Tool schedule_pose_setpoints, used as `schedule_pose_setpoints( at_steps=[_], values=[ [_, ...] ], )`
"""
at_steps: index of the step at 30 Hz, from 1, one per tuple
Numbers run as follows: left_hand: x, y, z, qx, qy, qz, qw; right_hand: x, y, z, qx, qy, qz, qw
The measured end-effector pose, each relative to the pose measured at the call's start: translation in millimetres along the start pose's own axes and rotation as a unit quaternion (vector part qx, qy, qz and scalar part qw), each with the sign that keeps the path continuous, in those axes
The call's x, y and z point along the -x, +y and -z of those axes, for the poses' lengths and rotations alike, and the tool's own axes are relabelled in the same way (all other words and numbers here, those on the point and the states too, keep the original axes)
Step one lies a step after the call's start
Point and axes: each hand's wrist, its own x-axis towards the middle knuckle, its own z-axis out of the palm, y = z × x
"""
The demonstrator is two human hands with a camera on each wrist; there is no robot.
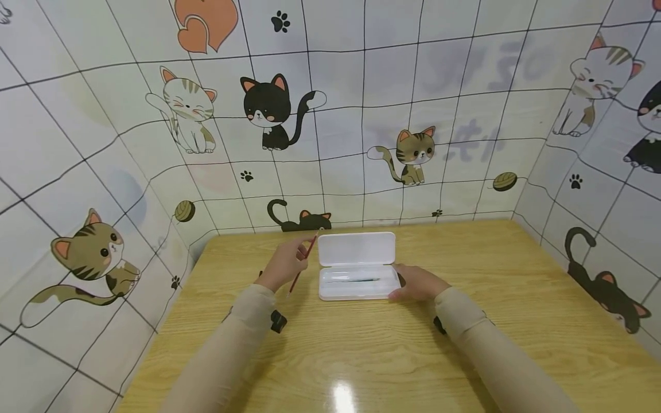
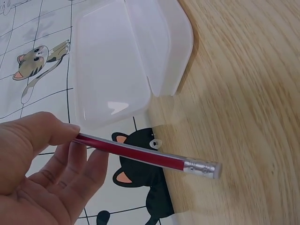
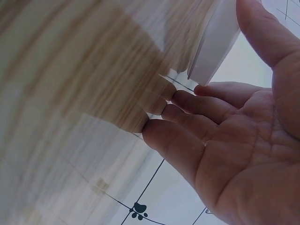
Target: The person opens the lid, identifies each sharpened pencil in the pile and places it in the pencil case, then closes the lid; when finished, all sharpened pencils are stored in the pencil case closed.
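My left hand (image 1: 286, 263) pinches a red pencil (image 2: 136, 153) between thumb and fingers, just left of an open white pencil case (image 1: 356, 249). In the left wrist view, the pencil's silver ferrule and pale eraser end (image 2: 202, 168) point away from the fingers. My right hand (image 1: 419, 282) holds the case's right end, thumb at the front corner and fingers behind. The right wrist view shows the case's edge (image 3: 212, 47) between thumb and index finger, the other fingers stretched along the tabletop. A slim dark pencil (image 1: 356, 280) lies lengthwise in the case's lower half.
The wooden table (image 1: 351, 344) runs back to a wall covering (image 1: 341, 132) printed with cats and grid lines. More of this covering rises at the left and right sides. Dark devices (image 1: 278, 321) are strapped at both wrists, beside the beige sleeves.
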Motion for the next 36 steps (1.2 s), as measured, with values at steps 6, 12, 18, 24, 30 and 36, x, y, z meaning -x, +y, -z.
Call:
schedule_pose_setpoints(
  at_steps=[6, 12, 18, 24, 30, 36],
  values=[
    [-3.8, 4.6, -2.7, -0.006, 0.013, -0.026, 0.9996, 0.8, 0, 0, -0.003, 0.001, -0.001, 1.0],
    [-7.0, 6.2, -5.4, 0.007, 0.038, -0.042, 0.9983, 1.6, -2, 0, -0.003, 0.002, 0.003, 1.0],
    [-9.1, 7.8, -7.9, 0.004, 0.078, -0.069, 0.9946, 1.5, -1, 0, -0.002, 0.0, -0.003, 1.0],
    [-13.6, 9.0, -13.2, 0.016, 0.112, -0.105, 0.988, 0.3, 0, 0, -0.001, 0.001, -0.003, 1.0],
    [-16.7, 11.0, -18.7, 0.043, 0.12, -0.116, 0.985, 0.7, 0, 0, -0.001, 0.001, -0.002, 1.0],
    [-17.9, 15.9, -22.2, 0.053, 0.127, -0.108, 0.9846, 0.0, -1, 1, 0.0, 0.0, -0.001, 1.0]
  ],
)
